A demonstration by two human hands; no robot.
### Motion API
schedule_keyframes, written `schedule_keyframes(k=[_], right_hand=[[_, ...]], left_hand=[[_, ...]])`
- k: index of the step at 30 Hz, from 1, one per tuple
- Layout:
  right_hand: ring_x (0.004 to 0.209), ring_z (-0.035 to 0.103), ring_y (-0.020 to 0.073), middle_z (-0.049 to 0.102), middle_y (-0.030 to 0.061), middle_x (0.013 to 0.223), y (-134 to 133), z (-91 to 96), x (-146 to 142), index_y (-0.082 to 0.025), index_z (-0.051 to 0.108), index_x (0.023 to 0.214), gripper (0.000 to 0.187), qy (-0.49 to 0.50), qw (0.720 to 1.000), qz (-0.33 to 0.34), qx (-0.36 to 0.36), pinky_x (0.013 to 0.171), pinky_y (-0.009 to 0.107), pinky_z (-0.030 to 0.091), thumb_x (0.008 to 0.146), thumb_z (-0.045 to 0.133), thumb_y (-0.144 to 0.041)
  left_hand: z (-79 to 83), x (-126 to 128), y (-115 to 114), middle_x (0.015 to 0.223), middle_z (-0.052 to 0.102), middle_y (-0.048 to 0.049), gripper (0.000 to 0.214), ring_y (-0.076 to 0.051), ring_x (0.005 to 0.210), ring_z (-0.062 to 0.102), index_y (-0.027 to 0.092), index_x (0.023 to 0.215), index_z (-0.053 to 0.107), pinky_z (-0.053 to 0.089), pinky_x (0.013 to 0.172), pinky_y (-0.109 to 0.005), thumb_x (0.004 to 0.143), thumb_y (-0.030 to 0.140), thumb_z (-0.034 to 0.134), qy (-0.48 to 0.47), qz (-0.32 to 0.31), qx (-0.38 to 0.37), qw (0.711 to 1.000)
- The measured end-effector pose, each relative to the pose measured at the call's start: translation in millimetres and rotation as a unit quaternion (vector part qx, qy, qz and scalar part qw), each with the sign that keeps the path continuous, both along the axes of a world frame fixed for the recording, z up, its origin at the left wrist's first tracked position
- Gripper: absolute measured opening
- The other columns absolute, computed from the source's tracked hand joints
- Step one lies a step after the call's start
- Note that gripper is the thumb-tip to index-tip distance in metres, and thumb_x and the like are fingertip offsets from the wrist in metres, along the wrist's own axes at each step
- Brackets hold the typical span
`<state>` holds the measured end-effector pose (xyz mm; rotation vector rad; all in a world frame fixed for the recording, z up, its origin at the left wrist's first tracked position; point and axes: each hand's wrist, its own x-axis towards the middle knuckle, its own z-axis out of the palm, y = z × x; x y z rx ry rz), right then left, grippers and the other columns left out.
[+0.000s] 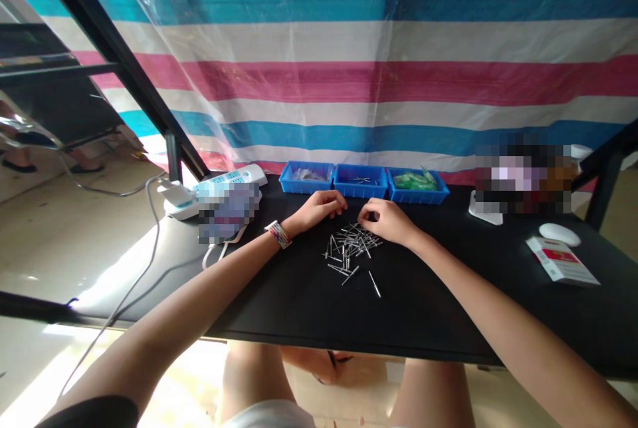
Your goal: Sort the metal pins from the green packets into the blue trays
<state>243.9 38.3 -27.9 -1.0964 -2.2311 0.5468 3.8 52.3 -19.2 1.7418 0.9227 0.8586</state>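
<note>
- Three blue bins stand side by side along the far edge of the black table (299, 305), clock directions here being taken from the pin pile, with 12 at the far side.
- Left bin (304, 187), at 11 o'clock: holds pale, see-through stuff, too unclear to name or count.
- Middle bin (359, 191), at 12 o'clock: holds a few thin metal pieces, too small to count surely.
- Right bin (421, 197), between 1 and 2 o'clock: holds a heap of green pieces – they overlap, so no count.
- One pile of metal pins (353, 243) lies on the table in front of the bins, dozens by the look of it, crossing one another; one single pin (374, 284) lies apart at 5 o'clock.
- Left hand (321, 207), at 11 o'clock: fingers loosely curled, a narrow grip; whether anything is inside I cannot tell. One wristband (279, 234) circles the wrist.
- Right hand (385, 220), between 1 and 2 o'clock: thumb and forefinger curled into a ring by the pile's far edge – I cannot tell if a pin sits between the tips.
- One white-and-red box (561, 260) and one white oval object (559, 234) lie close together near 3 o'clock.
- One power strip (232, 177) lies at 10 o'clock.
</note>
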Motion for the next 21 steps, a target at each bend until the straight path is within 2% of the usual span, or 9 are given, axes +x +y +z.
schedule_keyframes(k=[5, 11, 14, 17, 21], right_hand=[[0.065, 0.057, 0.0117, 0.073, 0.0017, 0.084, 4.4, 3.1, 2.7, -0.019, 0.08, 0.081, 0.012, 0.012, 0.998, 0.026, -0.061, 0.066, 0.025, 0.043, 0.078, 0.076, -0.007], [0.068, 0.058, 0.0122, 0.07, 0.0007, 0.078, 5.2, 0.6, 1.1, -0.017, 0.077, 0.076, 0.015, 0.024, 0.999, 0.014, -0.045, 0.068, 0.026, 0.043, 0.073, 0.073, -0.003], [0.066, 0.057, 0.0121, 0.069, 0.0004, 0.079, 8.8, -2.7, 2.7, -0.017, 0.073, 0.076, 0.011, 0.087, 0.994, 0.012, -0.064, 0.066, 0.026, 0.043, 0.074, 0.071, -0.007], [0.065, 0.058, 0.0135, 0.07, 0.0004, 0.078, 12.8, -6.9, 3.8, -0.018, 0.07, 0.079, 0.002, 0.184, 0.978, -0.002, -0.104, 0.063, 0.027, 0.043, 0.078, 0.071, -0.019], [0.064, 0.058, 0.0146, 0.068, 0.0003, 0.077, 12.8, -10.9, 1.9, -0.02, 0.068, 0.082, 0.014, 0.273, 0.953, -0.012, -0.132, 0.059, 0.027, 0.043, 0.078, 0.074, -0.032]], left_hand=[[2.9, 2.0, 0.0, 0.07, 0.062, -0.0019, 0.033, -0.012, 0.06, 0.053, 0.014, 0.086, 0.07, 0.041, 0.055, -0.023, 0.088, 0.047, 0.064, 0.009, 0.008, -0.001, 1.0], [5.9, 0.7, -1.2, 0.075, 0.064, -0.0023, 0.03, -0.012, 0.064, 0.055, 0.014, 0.086, 0.069, 0.041, 0.056, -0.023, 0.088, 0.044, 0.063, 0.031, 0.004, 0.008, 0.999], [7.2, -0.1, -1.6, 0.075, 0.064, -0.0024, 0.029, -0.012, 0.064, 0.054, 0.015, 0.088, 0.069, 0.038, 0.054, -0.022, 0.089, 0.043, 0.063, 0.045, 0.009, 0.002, 0.999], [7.4, -0.2, -1.7, 0.076, 0.065, -0.0029, 0.03, -0.013, 0.064, 0.054, 0.015, 0.088, 0.069, 0.038, 0.055, -0.022, 0.089, 0.044, 0.062, 0.053, 0.007, 0.005, 0.999], [7.2, 0.5, -2.1, 0.075, 0.066, -0.0045, 0.04, -0.013, 0.066, 0.054, 0.014, 0.088, 0.074, 0.04, 0.056, -0.023, 0.093, 0.051, 0.059, 0.068, -0.008, 0.018, 0.998]])
